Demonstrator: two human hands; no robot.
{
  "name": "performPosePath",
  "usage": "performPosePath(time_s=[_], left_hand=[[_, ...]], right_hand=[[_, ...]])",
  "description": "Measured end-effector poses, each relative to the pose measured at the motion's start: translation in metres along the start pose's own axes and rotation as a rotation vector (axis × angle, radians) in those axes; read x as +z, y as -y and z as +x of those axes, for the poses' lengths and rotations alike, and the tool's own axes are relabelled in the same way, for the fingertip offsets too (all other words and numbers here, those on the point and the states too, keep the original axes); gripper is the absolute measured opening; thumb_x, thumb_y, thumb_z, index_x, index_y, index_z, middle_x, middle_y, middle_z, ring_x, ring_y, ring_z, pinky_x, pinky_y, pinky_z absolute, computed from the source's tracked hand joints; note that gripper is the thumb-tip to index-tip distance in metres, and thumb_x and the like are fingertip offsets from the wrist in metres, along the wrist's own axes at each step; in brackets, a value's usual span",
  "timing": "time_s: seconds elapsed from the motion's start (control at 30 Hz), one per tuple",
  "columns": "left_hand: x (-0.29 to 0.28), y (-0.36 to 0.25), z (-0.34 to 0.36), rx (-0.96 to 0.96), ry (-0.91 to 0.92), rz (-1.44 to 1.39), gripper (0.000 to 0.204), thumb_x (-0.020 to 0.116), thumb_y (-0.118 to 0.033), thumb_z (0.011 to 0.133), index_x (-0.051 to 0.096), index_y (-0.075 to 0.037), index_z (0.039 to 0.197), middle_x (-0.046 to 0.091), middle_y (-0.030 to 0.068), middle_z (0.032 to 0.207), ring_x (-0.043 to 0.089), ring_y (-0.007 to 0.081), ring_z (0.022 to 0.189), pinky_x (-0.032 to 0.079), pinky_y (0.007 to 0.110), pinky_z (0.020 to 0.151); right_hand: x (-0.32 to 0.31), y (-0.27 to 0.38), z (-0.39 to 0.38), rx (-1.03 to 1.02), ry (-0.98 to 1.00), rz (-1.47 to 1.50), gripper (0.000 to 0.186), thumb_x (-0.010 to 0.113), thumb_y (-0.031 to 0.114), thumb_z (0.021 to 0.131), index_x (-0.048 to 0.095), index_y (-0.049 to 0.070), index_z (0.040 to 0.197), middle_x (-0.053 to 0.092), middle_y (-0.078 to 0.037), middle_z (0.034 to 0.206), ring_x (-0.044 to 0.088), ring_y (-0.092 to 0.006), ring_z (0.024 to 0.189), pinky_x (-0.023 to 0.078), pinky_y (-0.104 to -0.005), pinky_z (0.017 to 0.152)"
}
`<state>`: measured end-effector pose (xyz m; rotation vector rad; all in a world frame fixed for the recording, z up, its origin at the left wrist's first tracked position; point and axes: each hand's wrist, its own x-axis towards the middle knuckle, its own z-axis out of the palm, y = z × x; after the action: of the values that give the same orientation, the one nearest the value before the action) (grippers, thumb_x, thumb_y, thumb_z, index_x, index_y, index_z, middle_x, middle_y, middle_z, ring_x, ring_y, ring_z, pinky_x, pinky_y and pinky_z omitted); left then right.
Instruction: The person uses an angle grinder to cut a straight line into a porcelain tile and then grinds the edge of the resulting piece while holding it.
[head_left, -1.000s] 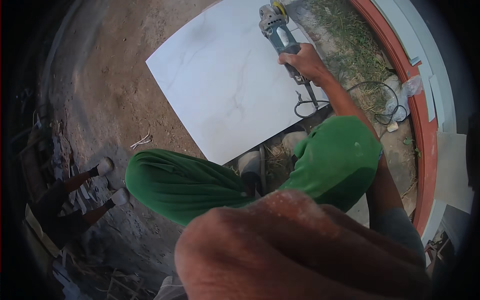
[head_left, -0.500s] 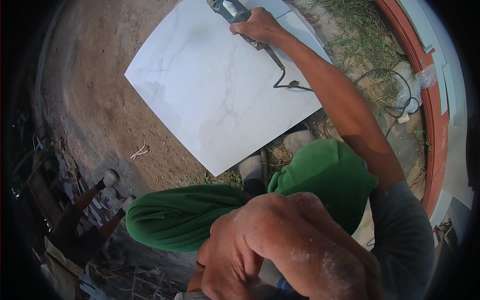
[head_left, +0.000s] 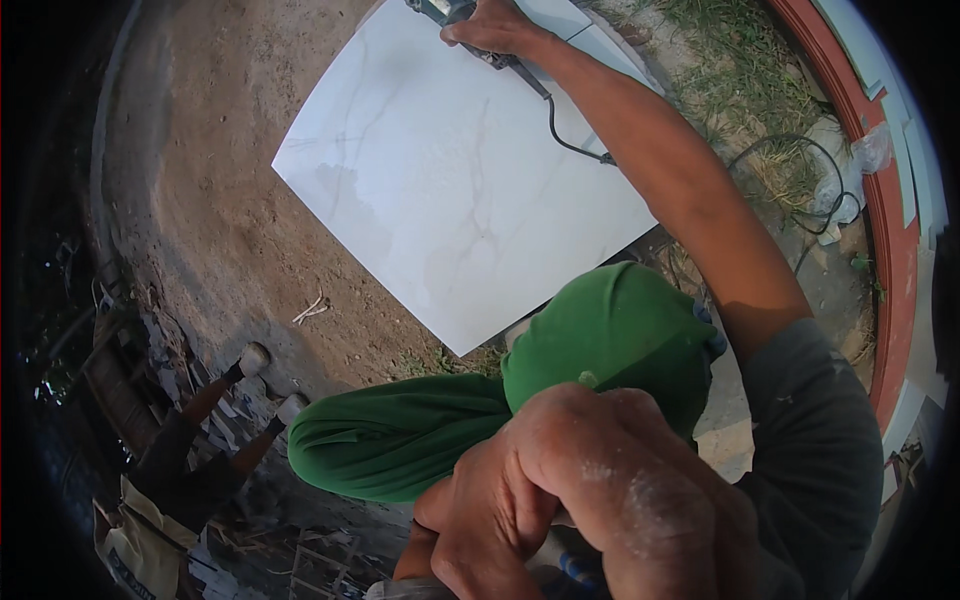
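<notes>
At the top of the frame the right hand (head_left: 495, 25) is wrapped tight around a corded grinder (head_left: 440, 10) (mostly cut off by the edge). The left hand (head_left: 590, 500), dusty and curled shut near the lens, grips something too hidden to name. Below the grinder lies a glossy white marble-veined tile (head_left: 450, 190) on bare brown dirt ground (head_left: 200, 200), with dry grass (head_left: 740, 70) at upper right.

— Any packages, labels, signs or screens here?

— One possible package: a crumpled clear plastic bag (head_left: 872, 150) at about two o'clock, lying on the ground just beside the red curved border (head_left: 893, 260).

— Anything printed on it?

— Too small to tell. No labels, signs or screens show anywhere else.
</notes>
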<state>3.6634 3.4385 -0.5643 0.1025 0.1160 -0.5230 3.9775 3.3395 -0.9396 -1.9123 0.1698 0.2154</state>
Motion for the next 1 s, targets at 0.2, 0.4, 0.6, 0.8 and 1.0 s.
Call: performPosePath(time_s=[0.2, 0.4, 0.6, 0.8, 1.0], left_hand=[[0.001, 0.001, 0.007, -0.015, 0.007, -0.038, 0.035, 0.068, -0.027, 0.1, 0.071, 0.009, 0.096, 0.071, 0.0237, 0.081, 0.069, 0.0289, 0.059, 0.055, 0.037, 0.055], [0.006, 0.004, 0.009, -0.014, -0.062, -0.052, 0.037, 0.067, -0.027, 0.1, 0.071, 0.009, 0.096, 0.07, 0.0238, 0.079, 0.069, 0.0292, 0.057, 0.055, 0.036, 0.053], [0.0, -0.001, 0.004, -0.03, -0.115, -0.042, 0.035, 0.067, -0.025, 0.1, 0.071, 0.009, 0.095, 0.07, 0.0236, 0.078, 0.069, 0.0293, 0.057, 0.055, 0.035, 0.054], [0.0, 0.0, -0.001, -0.027, -0.102, -0.056, 0.035, 0.067, -0.025, 0.1, 0.071, 0.009, 0.095, 0.07, 0.0236, 0.078, 0.069, 0.0295, 0.058, 0.056, 0.036, 0.054], [-0.002, -0.002, -0.002, -0.034, -0.104, -0.061, 0.034, 0.067, -0.024, 0.1, 0.071, 0.009, 0.094, 0.07, 0.0235, 0.078, 0.07, 0.0297, 0.058, 0.056, 0.036, 0.055]], right_hand=[[-0.01, 0.007, -0.01, 0.111, -0.058, 0.142, 0.042, 0.069, 0.042, 0.097, 0.068, 0.0, 0.094, 0.066, -0.012, 0.072, 0.061, -0.0224, 0.059, 0.049, -0.0422, 0.05], [-0.006, 0.008, -0.007, 0.084, -0.001, 0.071, 0.043, 0.068, 0.041, 0.098, 0.067, -0.002, 0.099, 0.067, -0.013, 0.075, 0.063, -0.0238, 0.059, 0.05, -0.0429, 0.05], [-0.014, 0.02, -0.017, 0.12, 0.031, 0.109, 0.044, 0.067, 0.04, 0.099, 0.066, -0.003, 0.105, 0.068, -0.015, 0.081, 0.063, -0.0246, 0.061, 0.051, -0.0431, 0.051], [-0.014, 0.026, -0.016, 0.191, 0.016, 0.101, 0.043, 0.069, 0.04, 0.096, 0.066, -0.002, 0.102, 0.067, -0.014, 0.08, 0.062, -0.0243, 0.06, 0.05, -0.0429, 0.049], [-0.015, 0.024, -0.015, 0.198, 0.031, 0.123, 0.042, 0.069, 0.041, 0.094, 0.067, -0.001, 0.091, 0.065, -0.012, 0.072, 0.06, -0.0244, 0.055, 0.05, -0.043, 0.048]])
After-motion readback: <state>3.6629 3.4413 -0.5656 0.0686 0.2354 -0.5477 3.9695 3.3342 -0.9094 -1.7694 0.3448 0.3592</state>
